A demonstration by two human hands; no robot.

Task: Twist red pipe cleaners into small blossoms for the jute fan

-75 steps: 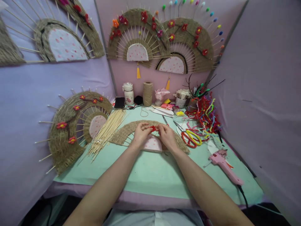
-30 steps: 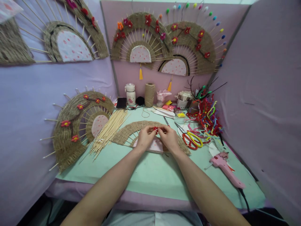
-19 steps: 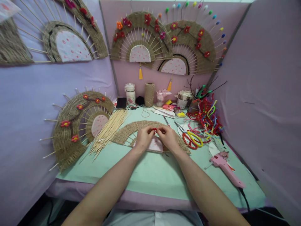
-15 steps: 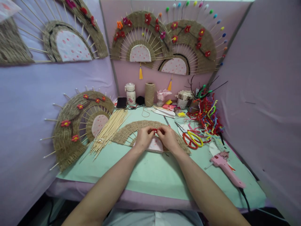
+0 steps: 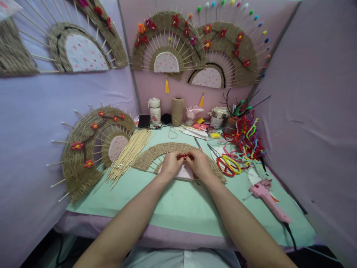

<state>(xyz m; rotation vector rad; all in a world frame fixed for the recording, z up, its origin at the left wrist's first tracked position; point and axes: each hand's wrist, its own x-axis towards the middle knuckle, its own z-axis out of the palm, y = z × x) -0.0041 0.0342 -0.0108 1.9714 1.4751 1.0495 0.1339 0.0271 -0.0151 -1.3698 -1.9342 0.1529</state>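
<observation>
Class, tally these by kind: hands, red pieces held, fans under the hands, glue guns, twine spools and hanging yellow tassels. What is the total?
Hands: 2 (left hand, right hand)
Red piece held: 1
Fan under the hands: 1
Glue gun: 1
Twine spool: 1
Yellow tassels: 2
Total: 8

I held a small red piece (image 5: 184, 156), mostly hidden from view, over the tan woven fan (image 5: 156, 149). The fan lay on the table (image 5: 181, 212), arch outward, its spotted panel (image 5: 184, 172) nearest me.

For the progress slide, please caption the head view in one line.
Both hands pinch a small red piece over a twine fan, with scissors and a pink glue gun to the right.
</observation>
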